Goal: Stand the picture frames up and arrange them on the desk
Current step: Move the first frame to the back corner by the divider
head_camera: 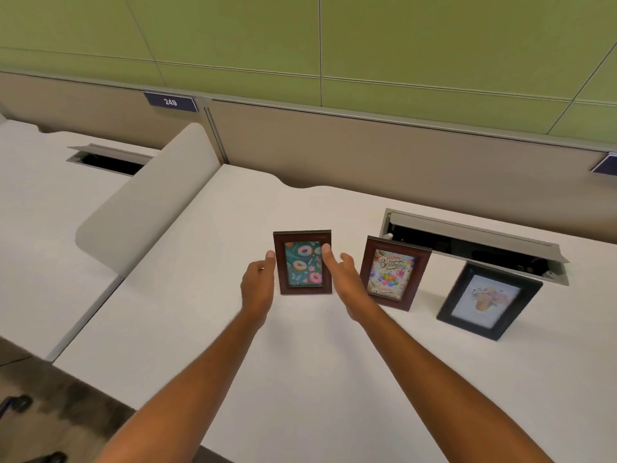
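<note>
Two bare forearms are seen stretched across a white desk (pixel 300 379) from the near edge. The left hand (pixel 258 284) is held open beside the left edge of a brown frame (pixel 302 262) showing doughnuts, its fingertips at the frame's side; the right hand (pixel 345 279) is spread open on the other side, one fingertip laid against the upper right of the frame. Neither hand is closed around it. The doughnut frame is stood upright at the middle of the desk. Just to its right, a second brown frame (pixel 395 273) with a birthday card is stood tilted, and farther right a black frame (pixel 489 300) with a flower picture is stood apart from it. Behind these two, an open cable tray (pixel 474 238) is set into the desk. A curved divider (pixel 150 198) is seen at left, and beyond it a partition bearing a label (pixel 171 102) numbered 249 below a green wall (pixel 400 38).
</note>
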### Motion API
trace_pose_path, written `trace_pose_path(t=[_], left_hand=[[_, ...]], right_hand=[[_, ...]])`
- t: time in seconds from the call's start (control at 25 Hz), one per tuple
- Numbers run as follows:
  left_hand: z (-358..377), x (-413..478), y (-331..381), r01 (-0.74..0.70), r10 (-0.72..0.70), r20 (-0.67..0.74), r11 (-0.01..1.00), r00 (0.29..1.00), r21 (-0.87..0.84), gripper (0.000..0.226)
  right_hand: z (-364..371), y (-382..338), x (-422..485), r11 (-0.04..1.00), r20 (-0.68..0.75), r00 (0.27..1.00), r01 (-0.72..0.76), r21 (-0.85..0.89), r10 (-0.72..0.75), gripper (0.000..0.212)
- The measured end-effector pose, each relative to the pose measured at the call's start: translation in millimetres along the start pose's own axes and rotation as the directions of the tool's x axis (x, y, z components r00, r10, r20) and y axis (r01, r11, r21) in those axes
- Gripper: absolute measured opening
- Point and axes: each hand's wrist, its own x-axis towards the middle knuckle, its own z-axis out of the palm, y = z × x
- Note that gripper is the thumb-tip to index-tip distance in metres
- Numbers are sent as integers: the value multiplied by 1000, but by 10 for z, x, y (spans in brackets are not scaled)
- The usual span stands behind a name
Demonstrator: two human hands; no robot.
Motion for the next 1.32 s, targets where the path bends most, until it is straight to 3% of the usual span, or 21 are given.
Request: trace_pose_path(t=[0.2, 0.48, 0.84, 1.04, 1.32], left_hand=[[39, 415, 150, 45, -26, 334, 998, 942, -49, 66], [57, 887, 54, 108, 4, 540, 979, 842, -176, 67], [-343, 1655, 341, 101, 39, 467, 957, 883, -271, 65], [-676, 2422, 654, 83, 59, 388, 937, 920, -340, 65], [-1013, 3642, 1086, 41, 95, 278, 893, 956, -448, 63]], right_hand=[[97, -116, 424, 998, -114, 993, 24, 56, -18, 63], [245, -25, 667, 979, -125, 992, 16, 202, 10, 71], [818, -674, 1157, 981, -93, 993, 89, 174, -74, 69], [1336, -1201, 1766, 979, -20, 992, 125, 158, -124, 74], [2004, -1952, 2826, 975, 36, 988, 144, 168, -152, 61]])
